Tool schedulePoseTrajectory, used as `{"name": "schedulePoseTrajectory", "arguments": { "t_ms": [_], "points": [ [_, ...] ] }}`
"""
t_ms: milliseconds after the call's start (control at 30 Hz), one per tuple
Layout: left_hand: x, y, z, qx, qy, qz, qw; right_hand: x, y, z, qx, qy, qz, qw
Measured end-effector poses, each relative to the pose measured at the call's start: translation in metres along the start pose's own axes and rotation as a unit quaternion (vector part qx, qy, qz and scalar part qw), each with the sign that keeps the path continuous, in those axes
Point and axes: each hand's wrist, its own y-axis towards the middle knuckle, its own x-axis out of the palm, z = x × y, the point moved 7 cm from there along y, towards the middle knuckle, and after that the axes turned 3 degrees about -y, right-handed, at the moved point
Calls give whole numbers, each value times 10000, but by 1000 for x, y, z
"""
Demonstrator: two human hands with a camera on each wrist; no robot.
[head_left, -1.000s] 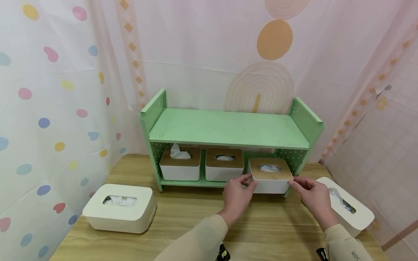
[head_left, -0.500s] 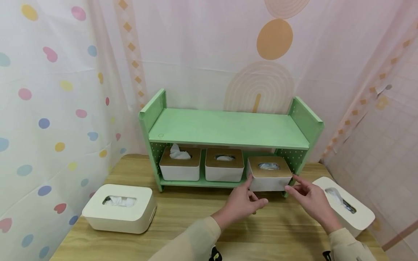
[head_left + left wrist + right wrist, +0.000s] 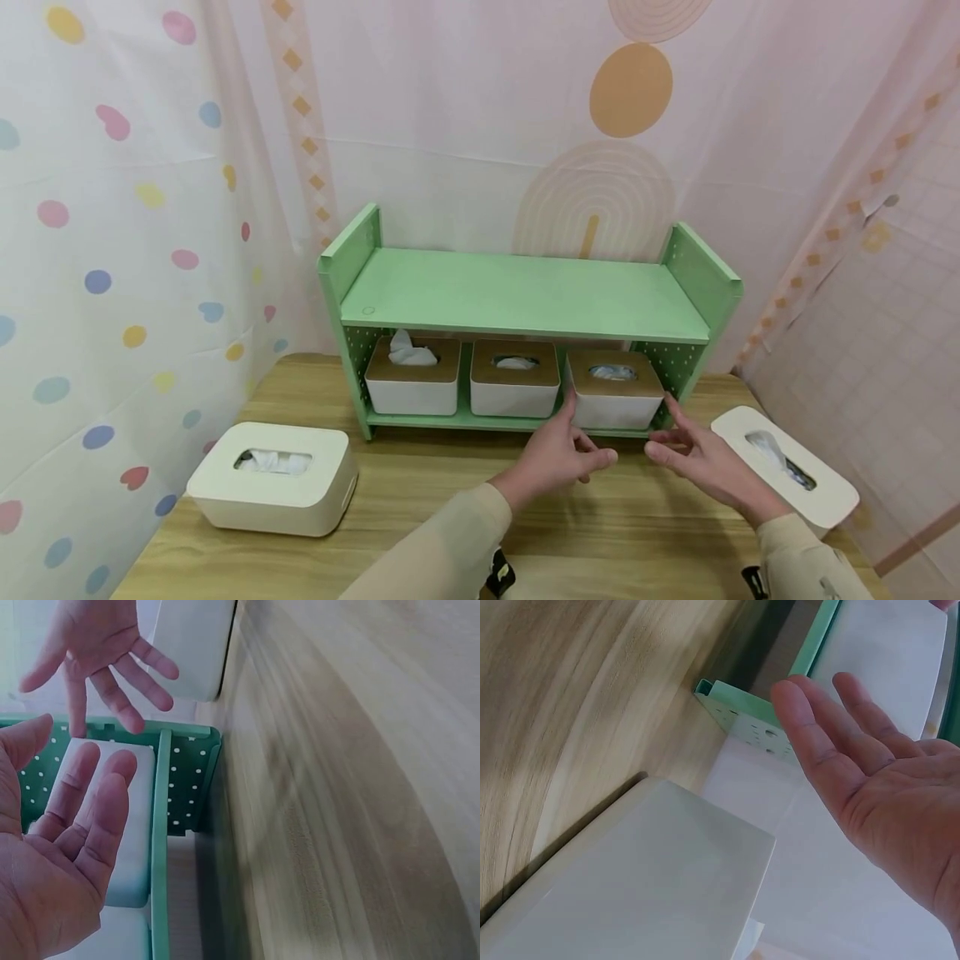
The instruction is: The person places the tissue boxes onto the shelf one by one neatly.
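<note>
A white tissue box with a brown wood-look lid [image 3: 617, 410] sits at the right end of the green rack's [image 3: 525, 296] lower shelf, slightly angled. My left hand [image 3: 553, 454] is at its front left corner, index finger reaching up to the corner and thumb held out to the right. My right hand [image 3: 699, 458] is at the front right corner, with the index fingertip beside it. In the left wrist view both hands have their fingers spread, palms showing. To the left on the same shelf stand a middle tissue box [image 3: 515, 400] and a left tissue box [image 3: 412, 397].
A cream tissue box [image 3: 273, 479] lies on the wooden table [image 3: 420, 500] at the left. Another cream tissue box [image 3: 787, 467] stands by my right forearm. The rack's upper board overhangs the lower shelf, and its right side panel [image 3: 701, 279] stands close to the right box.
The right tissue box has slid back into the lower shelf. Both hands have loosened their grip on its corners, and their fingers have straightened.
</note>
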Motion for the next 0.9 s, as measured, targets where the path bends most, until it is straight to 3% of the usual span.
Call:
{"name": "schedulePoseTrajectory", "arguments": {
  "t_ms": [567, 900],
  "points": [
    [-3, 15, -4, -269, 3, 120, 9996, 2, 9, 0, 225, 268, -170, 9992],
    [-3, 14, -6, -336, 204, 147, 9991, 5, 9, 0, 256, 364, -279, 9986]
  ]
}}
